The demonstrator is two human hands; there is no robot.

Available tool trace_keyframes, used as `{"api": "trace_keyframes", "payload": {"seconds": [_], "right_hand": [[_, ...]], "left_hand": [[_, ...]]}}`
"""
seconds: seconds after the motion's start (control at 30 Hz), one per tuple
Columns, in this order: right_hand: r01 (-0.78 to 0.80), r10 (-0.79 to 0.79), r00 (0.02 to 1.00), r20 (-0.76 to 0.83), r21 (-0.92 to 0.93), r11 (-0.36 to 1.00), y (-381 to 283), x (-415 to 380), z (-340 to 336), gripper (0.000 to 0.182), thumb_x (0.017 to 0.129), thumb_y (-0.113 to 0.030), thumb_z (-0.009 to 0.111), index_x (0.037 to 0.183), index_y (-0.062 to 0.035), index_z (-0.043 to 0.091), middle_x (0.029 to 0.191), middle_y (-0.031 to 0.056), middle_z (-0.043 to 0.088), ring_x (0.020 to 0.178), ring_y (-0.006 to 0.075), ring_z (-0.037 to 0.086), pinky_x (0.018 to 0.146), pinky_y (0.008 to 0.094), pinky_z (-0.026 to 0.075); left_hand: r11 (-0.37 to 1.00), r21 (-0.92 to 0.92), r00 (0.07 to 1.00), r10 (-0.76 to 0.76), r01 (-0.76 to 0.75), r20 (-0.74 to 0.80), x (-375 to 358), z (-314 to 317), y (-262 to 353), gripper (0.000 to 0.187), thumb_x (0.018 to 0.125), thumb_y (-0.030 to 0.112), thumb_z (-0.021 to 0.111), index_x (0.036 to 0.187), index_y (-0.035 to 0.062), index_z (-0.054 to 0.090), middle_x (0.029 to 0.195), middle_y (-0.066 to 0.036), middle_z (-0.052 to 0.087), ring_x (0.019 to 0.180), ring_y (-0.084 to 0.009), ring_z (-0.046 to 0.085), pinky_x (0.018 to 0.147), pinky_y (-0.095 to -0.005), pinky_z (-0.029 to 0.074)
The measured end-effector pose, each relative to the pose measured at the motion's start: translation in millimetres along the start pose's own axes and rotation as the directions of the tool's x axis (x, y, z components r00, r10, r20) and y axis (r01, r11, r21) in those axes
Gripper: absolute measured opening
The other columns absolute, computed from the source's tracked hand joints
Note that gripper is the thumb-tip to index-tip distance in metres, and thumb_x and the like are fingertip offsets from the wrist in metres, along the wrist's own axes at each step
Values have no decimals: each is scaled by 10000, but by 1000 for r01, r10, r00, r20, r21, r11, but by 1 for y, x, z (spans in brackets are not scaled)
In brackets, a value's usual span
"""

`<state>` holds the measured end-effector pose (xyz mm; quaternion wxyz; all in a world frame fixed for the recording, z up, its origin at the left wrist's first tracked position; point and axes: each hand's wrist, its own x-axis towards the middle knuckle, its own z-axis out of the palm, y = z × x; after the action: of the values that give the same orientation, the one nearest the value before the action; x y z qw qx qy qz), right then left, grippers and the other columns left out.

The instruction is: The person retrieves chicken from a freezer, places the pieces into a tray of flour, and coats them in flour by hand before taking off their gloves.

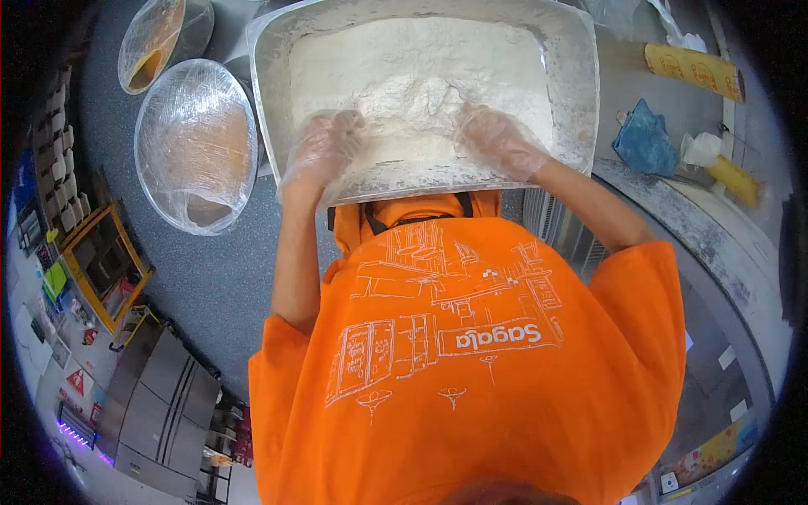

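Observation:
A large metal tray filled with white flour sits in front of me. Both my hands wear clear plastic gloves and rest in the flour near the tray's near edge. My left hand lies palm down with fingers spread on the flour at the left. My right hand presses into the heaped flour at the middle, its fingertips sunk in the powder. I see nothing gripped in either hand. My orange shirt fills the lower part of the view.
Two steel bowls covered in plastic wrap stand left of the tray, a big one and a smaller one, both holding orange-brown mix. To the right are a yellow roll, a blue cloth and a floury counter edge.

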<state>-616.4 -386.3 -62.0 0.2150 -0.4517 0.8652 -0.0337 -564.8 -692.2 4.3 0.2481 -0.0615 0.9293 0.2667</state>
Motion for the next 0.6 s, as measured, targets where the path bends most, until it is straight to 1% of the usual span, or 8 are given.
{"api": "trace_keyframes", "payload": {"seconds": [0.1, 0.17, 0.2, 0.27, 0.3, 0.37, 0.47, 0.6], "right_hand": [[16, 36, 950, -311, 164, 986, 19, -9, -6, 110, 821, -69, 524, 880, 0, 586, 859, 165, 615, 840, 263, 616, 741, 358, 514], [-95, 147, 961, -233, 222, 970, 34, -16, -14, 147, 829, -55, 553, 948, -7, 624, 858, 160, 616, 810, 282, 609, 746, 380, 506], [-152, 201, 961, -189, 244, 958, 42, -21, -14, 171, 833, -48, 567, 981, -10, 643, 857, 157, 616, 795, 291, 605, 749, 391, 502], [-324, 426, 905, -6, 641, 696, 61, -32, -7, 181, 834, -45, 571, 991, -6, 653, 880, 159, 625, 810, 285, 609, 767, 384, 488], [-387, 495, 861, 114, 778, 495, 70, -35, -5, 186, 834, -43, 573, 995, -4, 658, 892, 160, 630, 818, 281, 612, 776, 381, 481], [-427, 526, 848, 62, 667, 611, 78, -41, 5, 184, 822, -38, 570, 979, 6, 655, 919, 183, 638, 835, 305, 611, 792, 388, 468], [-469, 539, 842, 12, 509, 721, 69, -51, 3, 213, 867, -121, 536, 991, 15, 644, 1044, 212, 627, 957, 352, 597, 865, 416, 457], [-425, 510, 832, -218, 341, 839, 60, -51, 3, 259, 872, -180, 521, 997, 11, 643, 1091, 228, 623, 1014, 383, 592, 910, 439, 450]], "left_hand": [[996, 79, 999, -43, 41, 24, 2, 7, -9, 362, 789, 347, 707, 1040, 89, 667, 998, -179, 657, 950, -328, 622, 835, -405, 481], [975, 193, 980, -138, 109, 143, 11, -3, -12, 373, 805, 339, 689, 1090, 102, 653, 1099, -179, 635, 1043, -310, 601, 898, -394, 467], [980, 187, 992, -84, 66, 91, 16, 2, -17, 355, 822, 322, 666, 1103, 105, 647, 1110, -180, 631, 1043, -312, 604, 900, -395, 472], [984, 178, 1000, 21, -18, -19, 27, 20, -31, 323, 856, 286, 620, 1128, 113, 636, 1131, -181, 622, 1044, -315, 609, 904, -397, 483], [957, 244, 987, 161, -156, -2, 32, 30, -34, 273, 853, 231, 585, 1081, 91, 641, 1089, -180, 632, 1007, -323, 621, 881, -406, 493], [831, 365, 901, 429, -420, 61, 42, 49, -31, 205, 849, 120, 517, 989, 48, 650, 1003, -180, 653, 933, -338, 644, 835, -426, 515], [776, 513, 923, 233, -366, 305, 59, 78, -13, 200, 872, 132, 503, 990, 38, 634, 1013, -183, 653, 884, -343, 662, 746, -425, 545], [700, 591, 916, 314, -401, 249, 58, 92, -13, 186, 865, 117, 491, 953, 45, 639, 997, -185, 659, 888, -331, 667, 732, -432, 548]]}}
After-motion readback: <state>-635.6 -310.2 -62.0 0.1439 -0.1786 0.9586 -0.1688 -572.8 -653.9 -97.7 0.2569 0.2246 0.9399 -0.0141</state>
